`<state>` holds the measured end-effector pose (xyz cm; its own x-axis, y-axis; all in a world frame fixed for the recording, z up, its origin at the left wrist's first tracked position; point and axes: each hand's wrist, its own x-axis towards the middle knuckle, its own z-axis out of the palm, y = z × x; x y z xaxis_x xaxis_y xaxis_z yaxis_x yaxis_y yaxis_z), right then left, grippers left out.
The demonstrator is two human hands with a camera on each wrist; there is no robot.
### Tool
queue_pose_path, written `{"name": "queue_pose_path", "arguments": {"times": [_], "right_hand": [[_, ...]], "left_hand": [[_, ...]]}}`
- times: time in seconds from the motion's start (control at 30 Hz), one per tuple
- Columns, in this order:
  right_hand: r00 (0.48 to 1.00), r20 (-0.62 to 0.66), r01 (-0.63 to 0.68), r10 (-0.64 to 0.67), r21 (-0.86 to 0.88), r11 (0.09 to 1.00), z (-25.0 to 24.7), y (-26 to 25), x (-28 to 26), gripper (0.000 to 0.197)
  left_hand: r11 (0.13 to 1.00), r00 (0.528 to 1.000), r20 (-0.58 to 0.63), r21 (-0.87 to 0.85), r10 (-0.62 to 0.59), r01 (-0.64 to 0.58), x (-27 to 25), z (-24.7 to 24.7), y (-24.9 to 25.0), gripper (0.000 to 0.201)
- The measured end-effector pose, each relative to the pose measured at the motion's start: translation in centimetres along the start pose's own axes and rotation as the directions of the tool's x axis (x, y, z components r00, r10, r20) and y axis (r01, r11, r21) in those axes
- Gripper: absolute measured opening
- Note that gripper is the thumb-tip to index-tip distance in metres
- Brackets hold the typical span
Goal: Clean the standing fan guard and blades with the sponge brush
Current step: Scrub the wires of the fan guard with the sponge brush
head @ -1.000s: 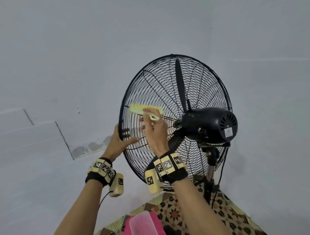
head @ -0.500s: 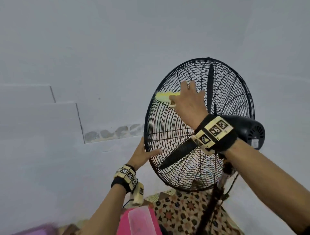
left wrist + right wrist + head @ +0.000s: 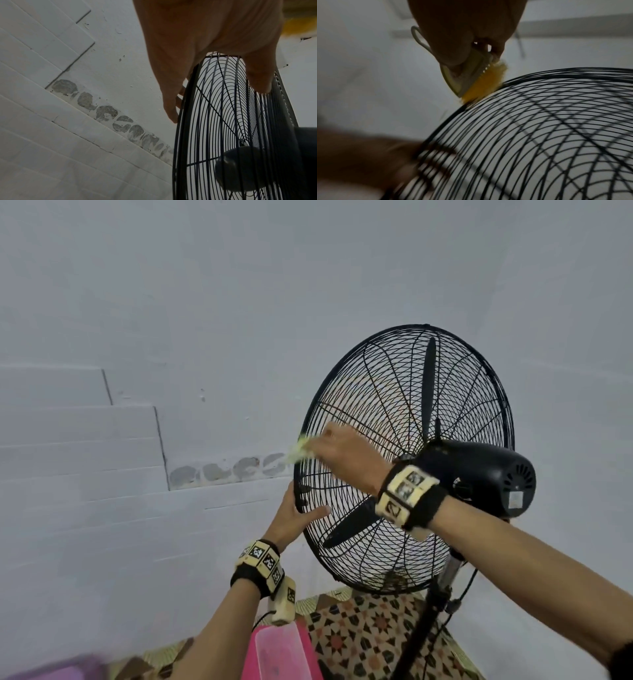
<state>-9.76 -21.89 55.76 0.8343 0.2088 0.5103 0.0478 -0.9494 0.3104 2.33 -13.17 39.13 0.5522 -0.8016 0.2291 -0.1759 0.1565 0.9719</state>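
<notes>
my right hand clutching brush | just slid it down guard rim | my left hand flat-fingered, bracing | rim pass advancing

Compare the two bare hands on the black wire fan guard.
The left hand straddles the black wire fan guard at its rim low down, fingers straight; the right hand sits higher up. The left hand holds no tool; the right hand pinches the yellow sponge brush against the rim. Both meet the same side of the rim.
</notes>
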Motion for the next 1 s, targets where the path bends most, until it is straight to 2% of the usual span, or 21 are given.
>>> {"name": "queue_pose_path", "arguments": {"times": [0.07, 0.1, 0.13, 0.17, 0.23, 0.27, 0.3, 0.37, 0.43, 0.47, 0.5, 0.57, 0.63, 0.67, 0.7, 0.77, 0.83, 0.87, 0.93, 0.97, 1.0], "right_hand": [[0.935, 0.337, 0.127, -0.112, -0.023, 0.992, 1.7, -2.1, -1.5, 0.029], [0.917, 0.385, 0.117, -0.101, -0.020, 0.993, 1.7, -2.2, -1.6, 0.031], [0.949, 0.312, 0.049, -0.044, -0.009, 0.999, 1.0, -1.7, -0.9, 0.033], [0.987, 0.156, -0.037, 0.035, 0.015, 0.999, -0.1, -0.8, 0.3, 0.035], [0.968, -0.155, -0.198, 0.198, 0.019, 0.980, -2.1, 1.4, 2.5, 0.035], [0.954, -0.166, -0.257, 0.249, -0.027, 0.966, -2.8, 1.9, 3.2, 0.034], [0.964, -0.090, -0.257, 0.249, -0.083, 0.963, -2.7, 2.1, 3.4, 0.034], [0.978, 0.160, -0.121, 0.134, -0.089, 0.989, -0.7, 0.5, 1.8, 0.032], [0.921, 0.389, 0.034, -0.017, -0.036, 0.999, 0.6, -1.9, -0.3, 0.028], [0.907, 0.419, 0.042, -0.040, 0.005, 0.999, 0.9, -2.0, -0.7, 0.029], [0.927, 0.375, -0.014, -0.008, 0.056, 0.998, 0.5, -1.7, -0.2, 0.030], [0.978, 0.157, -0.149, 0.135, 0.081, 0.986, -1.1, 0.0, 1.8, 0.033], [0.963, -0.099, -0.246, 0.250, 0.048, 0.968, -2.3, 2.0, 3.3, 0.032], [0.958, -0.133, -0.253, 0.254, 0.025, 0.967, -2.3, 2.3, 3.3, 0.031], [0.973, -0.095, -0.213, 0.212, 0.006, 0.977, -1.9, 2.2, 3.0, 0.033], [0.985, 0.168, -0.039, 0.038, 0.003, 0.999, 0.2, 0.5, 1.2, 0.032], [0.896, 0.432, 0.080, -0.106, 0.079, 0.994, 1.3, -1.1, -0.7, 0.025], [0.892, 0.434, 0.065, -0.126, 0.152, 0.986, 1.0, -1.1, -0.9, 0.027], [0.986, 0.162, -0.004, -0.037, 0.247, 0.969, -0.5, 0.3, 0.0, 0.025], [0.997, -0.063, -0.029, 0.044, 0.223, 0.974, -1.4, 1.4, 0.7, 0.027], [0.957, -0.260, -0.084, 0.130, 0.181, 0.980, -2.0, 2.4, 1.1, 0.030]], "left_hand": [[0.998, 0.999, -0.010, 0.055, 0.033, -0.032, 0.2, 0.0, 0.0, 0.079], [0.997, 0.999, -0.004, 0.062, 0.039, -0.038, 0.1, -0.1, 0.0, 0.081], [0.999, 1.000, -0.001, 0.046, 0.021, -0.021, 0.0, -0.1, 0.0, 0.088], [1.000, 1.000, 0.002, 0.021, -0.005, 0.005, -0.1, -0.1, 0.1, 0.096], [1.000, 1.000, 0.007, -0.005, -0.019, 0.019, -0.3, -0.2, 0.0, 0.100], [1.000, 1.000, 0.009, -0.007, -0.015, 0.015, -0.4, -0.2, -0.2, 0.100], [1.000, 1.000, 0.010, -0.017, -0.008, 0.008, -0.4, -0.2, -0.4, 0.100], [0.999, 1.000, 0.011, -0.032, 0.002, -0.002, -0.3, -0.1, -0.4, 0.099], [1.000, 1.000, 0.009, -0.010, 0.017, -0.016, -0.1, 0.0, -0.4, 0.095], [1.000, 1.000, 0.009, -0.005, 0.016, -0.016, 0.0, 0.1, -0.4, 0.096], [1.000, 1.000, 0.013, -0.020, 0.002, -0.001, 0.0, 0.0, -0.5, 0.101], [0.998, 0.999, 0.027, -0.058, -0.020, 0.022, 0.0, -0.1, -0.6, 0.109], [0.998, 0.999, 0.027, -0.049, -0.024, 0.025, -0.1, -0.1, -0.7, 0.107], [0.999, 0.999, 0.027, -0.049, -0.023, 0.024, -0.1, -0.1, -0.9, 0.103], [0.998, 1.000, 0.023, -0.056, -0.021, 0.022, -0.1, -0.1, -0.8, 0.097], [0.999, 1.000, 0.012, -0.037, -0.012, 0.012, -0.1, 0.0, -0.6, 0.086], [1.000, 1.000, -0.001, 0.018, 0.023, -0.023, 0.0, 0.1, -0.4, 0.073], [0.999, 1.000, -0.001, 0.021, 0.025, -0.025, 0.0, 0.2, -0.4, 0.072], [0.999, 1.000, 0.017, -0.030, -0.009, 0.010, -0.2, 0.1, -0.4, 0.084], [0.999, 0.999, 0.027, -0.048, -0.018, 0.019, -0.2, 0.1, -0.4, 0.090], [0.999, 0.999, 0.026, -0.044, -0.019, 0.020, -0.2, 0.1, -0.5, 0.092]]}}
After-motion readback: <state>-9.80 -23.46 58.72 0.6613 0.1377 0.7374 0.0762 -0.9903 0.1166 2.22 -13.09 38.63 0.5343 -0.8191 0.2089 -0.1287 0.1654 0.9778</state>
